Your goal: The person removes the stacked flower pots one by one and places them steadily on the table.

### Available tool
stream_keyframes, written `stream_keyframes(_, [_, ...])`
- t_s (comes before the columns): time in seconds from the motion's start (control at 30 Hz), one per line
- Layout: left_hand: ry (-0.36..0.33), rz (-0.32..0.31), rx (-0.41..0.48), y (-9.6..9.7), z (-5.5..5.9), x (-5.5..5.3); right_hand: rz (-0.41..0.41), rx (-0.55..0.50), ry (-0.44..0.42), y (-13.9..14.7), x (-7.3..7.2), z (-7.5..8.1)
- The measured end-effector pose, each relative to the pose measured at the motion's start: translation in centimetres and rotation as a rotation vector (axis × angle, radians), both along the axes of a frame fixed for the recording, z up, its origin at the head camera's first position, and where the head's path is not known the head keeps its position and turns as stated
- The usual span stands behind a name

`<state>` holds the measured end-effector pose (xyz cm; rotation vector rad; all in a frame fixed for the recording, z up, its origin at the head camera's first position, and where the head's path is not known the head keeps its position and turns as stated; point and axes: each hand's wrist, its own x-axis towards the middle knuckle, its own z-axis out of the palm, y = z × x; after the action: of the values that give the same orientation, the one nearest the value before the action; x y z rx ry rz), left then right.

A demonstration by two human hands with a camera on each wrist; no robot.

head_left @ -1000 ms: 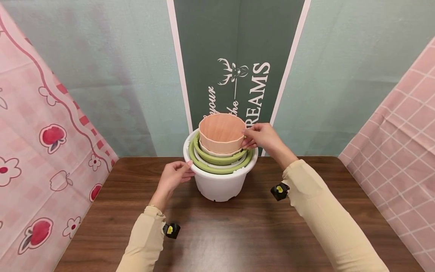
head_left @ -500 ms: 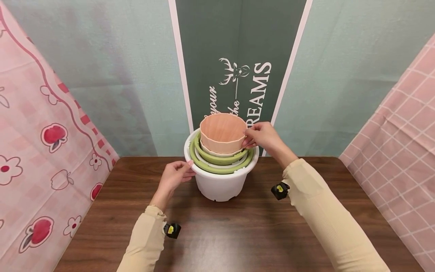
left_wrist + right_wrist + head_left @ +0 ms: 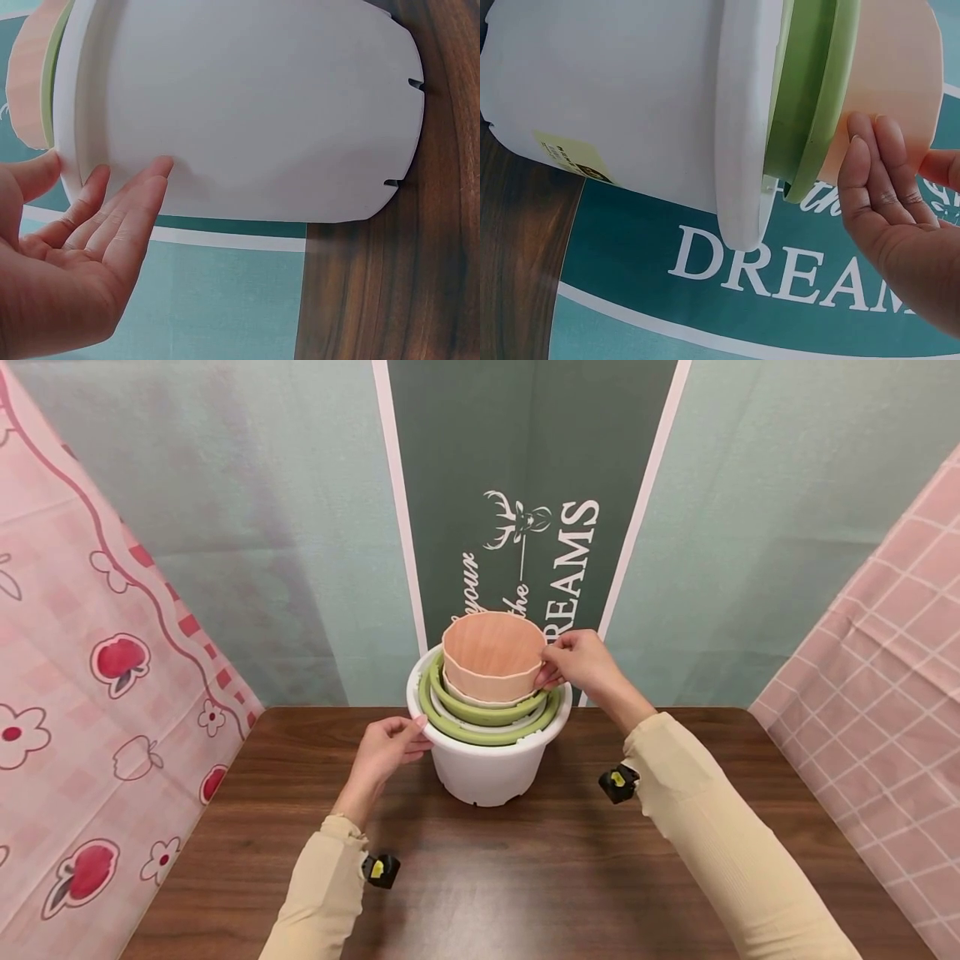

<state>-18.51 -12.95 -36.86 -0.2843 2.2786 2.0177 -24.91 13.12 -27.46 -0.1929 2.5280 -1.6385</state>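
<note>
A large white flowerpot stands upright on the table, with several smaller pots nested in it. Green rims, one of them an inner green pot, alternate with white ones. Topmost and innermost sits a peach flowerpot with a wavy rim, its upper part rising above the others. My left hand pinches the white pot's rim at its left side, thumb on top and index finger beneath. At the right, my right hand pinches the peach pot's rim; the other fingers lie against its outer wall. The nested pots' lower parts are hidden.
The dark wooden table runs back to a green printed cloth hanging just behind the pots. Pink patterned cloths, one a checked cloth, hang at both sides. A yellow label is stuck on the white pot.
</note>
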Motion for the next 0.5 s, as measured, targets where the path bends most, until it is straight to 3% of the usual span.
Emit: stream_keyframes(0.5, [0.013, 0.011, 0.006, 0.09, -0.01, -0.05, -0.012, -0.006, 0.028, -0.18, -0.04, 0.05])
